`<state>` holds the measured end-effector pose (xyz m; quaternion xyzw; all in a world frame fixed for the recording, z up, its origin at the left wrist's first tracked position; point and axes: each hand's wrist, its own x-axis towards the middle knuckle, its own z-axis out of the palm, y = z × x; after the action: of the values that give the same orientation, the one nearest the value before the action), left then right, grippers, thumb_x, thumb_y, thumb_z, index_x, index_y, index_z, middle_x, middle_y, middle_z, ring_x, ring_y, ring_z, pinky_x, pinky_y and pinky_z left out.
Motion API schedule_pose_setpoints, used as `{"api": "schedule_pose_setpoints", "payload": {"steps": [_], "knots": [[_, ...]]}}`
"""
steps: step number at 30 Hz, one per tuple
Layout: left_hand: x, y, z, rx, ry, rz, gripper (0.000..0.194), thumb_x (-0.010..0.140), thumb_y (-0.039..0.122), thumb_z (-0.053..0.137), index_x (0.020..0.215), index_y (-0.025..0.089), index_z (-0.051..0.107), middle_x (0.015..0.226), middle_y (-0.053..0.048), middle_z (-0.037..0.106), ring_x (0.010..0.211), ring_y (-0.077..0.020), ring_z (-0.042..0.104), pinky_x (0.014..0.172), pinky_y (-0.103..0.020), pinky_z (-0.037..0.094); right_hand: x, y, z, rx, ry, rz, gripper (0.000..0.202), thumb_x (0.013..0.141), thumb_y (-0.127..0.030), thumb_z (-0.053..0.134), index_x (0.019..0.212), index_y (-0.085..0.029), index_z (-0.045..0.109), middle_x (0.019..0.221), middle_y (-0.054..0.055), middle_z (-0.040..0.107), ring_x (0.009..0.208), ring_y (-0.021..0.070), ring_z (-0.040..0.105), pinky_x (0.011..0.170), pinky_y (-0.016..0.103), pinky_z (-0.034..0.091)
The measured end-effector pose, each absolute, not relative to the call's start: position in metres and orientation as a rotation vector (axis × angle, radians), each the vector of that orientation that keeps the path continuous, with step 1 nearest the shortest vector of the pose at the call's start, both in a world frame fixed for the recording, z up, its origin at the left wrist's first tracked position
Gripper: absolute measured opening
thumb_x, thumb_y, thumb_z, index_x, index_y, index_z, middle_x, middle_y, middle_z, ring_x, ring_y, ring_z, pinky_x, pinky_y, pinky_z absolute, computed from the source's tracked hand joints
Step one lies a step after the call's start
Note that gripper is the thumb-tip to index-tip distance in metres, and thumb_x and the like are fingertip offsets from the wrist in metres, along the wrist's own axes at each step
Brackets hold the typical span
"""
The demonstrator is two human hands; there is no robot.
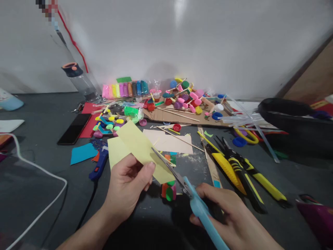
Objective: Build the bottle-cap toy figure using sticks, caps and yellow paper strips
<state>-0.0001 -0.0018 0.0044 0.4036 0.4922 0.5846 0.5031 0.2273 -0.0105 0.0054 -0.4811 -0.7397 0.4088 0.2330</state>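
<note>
Between thumb and fingers, my left hand pinches a strip of pale yellow paper, held up over the table. My right hand grips light blue scissors by the handles. Their blades lie along the paper's right edge, and a thin sliver of paper shows beside them. Behind the held strip rests another yellow sheet. Under the paper and blades, a small orange and green piece is partly hidden.
A blue glue gun lies left, near a phone. At right are pliers and a yellow cutter. Cardboard at the back carries bottle caps and sticks. A water bottle stands back left; a white cable crosses the left side.
</note>
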Motion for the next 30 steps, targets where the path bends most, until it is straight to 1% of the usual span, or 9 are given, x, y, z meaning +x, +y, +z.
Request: {"api": "schedule_pose_setpoints", "payload": {"steps": [5, 9, 14, 16, 18, 20, 26, 30], "knots": [[0.0, 0.0, 0.005, 0.971, 1.193, 1.401, 0.013, 0.084, 0.018, 0.071, 0.071, 0.016, 0.071, 0.052, 0.004, 0.056, 0.042, -0.0052, 0.047, 0.04, -0.013, 0.04, 0.231, -0.01, 0.0, -1.312, -2.08, 1.118, 0.02, 0.088, -0.04, 0.071, 0.076, -0.025, 0.068, 0.065, -0.005, 0.068, 0.058, 0.0117, 0.061, 0.055, 0.02, 0.044], [0.0, 0.001, 0.007, 0.989, 1.198, 1.4, 0.014, 0.083, 0.017, 0.071, 0.069, 0.017, 0.07, 0.05, 0.005, 0.056, 0.041, -0.0045, 0.047, 0.041, -0.012, 0.04, 0.231, -0.011, -0.001, -1.328, -2.047, 1.096, 0.018, 0.084, -0.04, 0.074, 0.075, -0.025, 0.067, 0.065, -0.006, 0.068, 0.059, 0.012, 0.061, 0.056, 0.02, 0.044], [0.001, -0.002, 0.012, 1.055, 1.225, 1.323, 0.013, 0.079, 0.014, 0.071, 0.066, 0.016, 0.068, 0.05, 0.006, 0.054, 0.042, -0.0039, 0.047, 0.041, -0.011, 0.039, 0.228, -0.01, 0.006, -1.373, -1.967, 1.115, 0.017, 0.08, -0.041, 0.077, 0.078, -0.026, 0.069, 0.073, -0.005, 0.073, 0.066, 0.014, 0.066, 0.062, 0.02, 0.049], [0.002, -0.003, 0.013, 1.071, 1.228, 1.294, 0.012, 0.078, 0.014, 0.072, 0.066, 0.015, 0.068, 0.05, 0.006, 0.054, 0.043, -0.004, 0.047, 0.042, -0.011, 0.04, 0.227, -0.009, 0.008, -1.383, -1.958, 1.132, 0.017, 0.081, -0.041, 0.077, 0.078, -0.026, 0.07, 0.072, -0.004, 0.073, 0.066, 0.014, 0.066, 0.062, 0.019, 0.05], [0.002, -0.002, 0.013, 1.076, 1.225, 1.286, 0.011, 0.077, 0.015, 0.072, 0.066, 0.015, 0.068, 0.049, 0.007, 0.053, 0.043, -0.004, 0.046, 0.042, -0.011, 0.039, 0.226, -0.008, 0.01, -1.38, -1.969, 1.156, 0.018, 0.083, -0.041, 0.075, 0.076, -0.025, 0.068, 0.069, -0.005, 0.071, 0.063, 0.0131, 0.063, 0.059, 0.019, 0.048], [0.002, -0.001, 0.012, 1.075, 1.227, 1.283, 0.01, 0.077, 0.015, 0.072, 0.067, 0.015, 0.069, 0.05, 0.007, 0.053, 0.043, -0.0041, 0.046, 0.042, -0.012, 0.04, 0.226, -0.008, 0.009, -1.375, -1.997, 1.181, 0.019, 0.085, -0.04, 0.072, 0.075, -0.025, 0.066, 0.067, -0.005, 0.069, 0.061, 0.0123, 0.061, 0.057, 0.019, 0.046], [0.003, -0.001, 0.012, 1.068, 1.213, 1.286, 0.013, 0.079, 0.015, 0.071, 0.067, 0.015, 0.068, 0.051, 0.007, 0.052, 0.045, -0.0042, 0.045, 0.044, -0.011, 0.04, 0.229, -0.009, 0.005, -1.372, -2.051, 1.207, 0.02, 0.088, -0.04, 0.07, 0.077, -0.024, 0.065, 0.069, -0.005, 0.069, 0.063, 0.0117, 0.062, 0.06, 0.02, 0.045], [0.002, -0.003, 0.011, 1.05, 1.181, 1.272, 0.015, 0.083, 0.015, 0.07, 0.068, 0.016, 0.068, 0.052, 0.007, 0.052, 0.046, -0.004, 0.045, 0.045, -0.011, 0.04, 0.227, -0.009, 0.007, -1.38, -2.033, 1.201, 0.02, 0.086, -0.04, 0.071, 0.075, -0.024, 0.066, 0.067, -0.005, 0.068, 0.062, 0.0119, 0.06, 0.059, 0.02, 0.044]]}}
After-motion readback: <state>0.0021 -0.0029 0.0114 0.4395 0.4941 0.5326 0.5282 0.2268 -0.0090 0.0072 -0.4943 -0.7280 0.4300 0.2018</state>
